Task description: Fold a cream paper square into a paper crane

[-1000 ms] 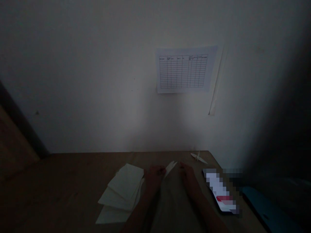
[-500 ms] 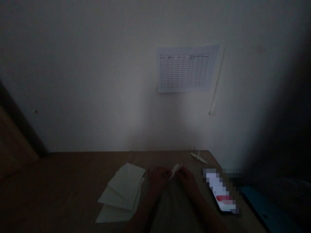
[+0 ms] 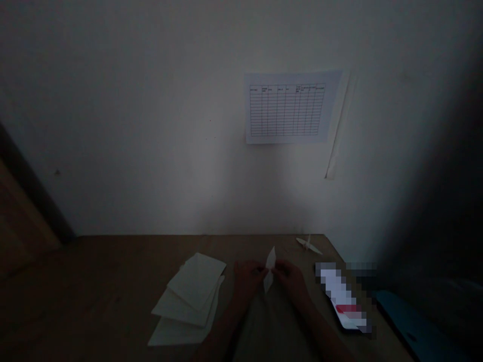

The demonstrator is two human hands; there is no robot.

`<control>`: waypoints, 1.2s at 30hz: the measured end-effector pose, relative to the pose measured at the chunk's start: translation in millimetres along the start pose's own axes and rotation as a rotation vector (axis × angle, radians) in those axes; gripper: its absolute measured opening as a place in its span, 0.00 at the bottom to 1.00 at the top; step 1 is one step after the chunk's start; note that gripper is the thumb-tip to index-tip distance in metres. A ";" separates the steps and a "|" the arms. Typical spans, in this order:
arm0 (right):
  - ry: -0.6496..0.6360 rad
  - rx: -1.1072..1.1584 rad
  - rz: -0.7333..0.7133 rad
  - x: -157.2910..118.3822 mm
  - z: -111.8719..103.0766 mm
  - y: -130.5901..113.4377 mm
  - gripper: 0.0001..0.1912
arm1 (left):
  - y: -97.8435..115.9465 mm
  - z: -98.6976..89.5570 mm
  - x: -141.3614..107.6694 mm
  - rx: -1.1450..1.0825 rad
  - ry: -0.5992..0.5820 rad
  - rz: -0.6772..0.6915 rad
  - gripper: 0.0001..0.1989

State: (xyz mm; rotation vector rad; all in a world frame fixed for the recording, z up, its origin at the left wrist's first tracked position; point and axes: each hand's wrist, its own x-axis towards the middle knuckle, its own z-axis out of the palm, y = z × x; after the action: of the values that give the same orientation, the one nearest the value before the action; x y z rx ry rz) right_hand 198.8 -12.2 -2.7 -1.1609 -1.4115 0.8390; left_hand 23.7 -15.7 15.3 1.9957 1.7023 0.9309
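Observation:
A small piece of folded white paper (image 3: pixel 270 261) stands upright between my two hands, narrow and pointed at its top and bottom. My left hand (image 3: pixel 249 276) pinches its left side with thumb and fingertips. From the other side my right hand (image 3: pixel 289 276) pinches it at about the same height. The exact folds are too dim to make out. Beyond my right hand lies a folded paper crane (image 3: pixel 308 245) with its wings spread. To the left of my left hand, several loose sheets of pale paper (image 3: pixel 196 281) overlap in a fanned pile.
A phone with a lit, blurred screen (image 3: pixel 341 296) rests at the table's right side. The brown table (image 3: pixel 113 291) meets a white wall at the back. A printed grid sheet (image 3: pixel 286 110) hangs there. A blue object (image 3: pixel 411 322) is beyond the right edge.
The folded paper has turned from slanted and partly covered to nearly upright, showing more of its length. My hands have shifted slightly around it.

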 end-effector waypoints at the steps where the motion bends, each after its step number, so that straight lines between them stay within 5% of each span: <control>1: 0.002 -0.016 -0.001 -0.2 0.2 0.2 0.12 | -0.1 0.3 0.0 0.009 0.010 -0.003 0.07; 16: -0.021 -0.058 -0.016 -4.1 2.8 -8.3 0.18 | 1.2 -1.0 -1.0 0.041 0.075 0.064 0.05; 25: 0.052 -0.130 -0.014 -3.0 6.5 1.9 0.13 | 5.3 1.3 -3.6 0.086 0.097 0.151 0.04; 36: -0.024 -0.043 -0.007 -3.0 3.3 -2.7 0.15 | 2.9 -0.6 -0.5 0.062 0.065 0.178 0.07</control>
State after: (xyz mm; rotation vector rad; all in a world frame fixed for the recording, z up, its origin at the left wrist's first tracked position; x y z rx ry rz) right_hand 194.8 -15.4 -1.7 -1.1810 -1.4589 0.8234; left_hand 25.4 -16.9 17.5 2.2100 1.6258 1.0232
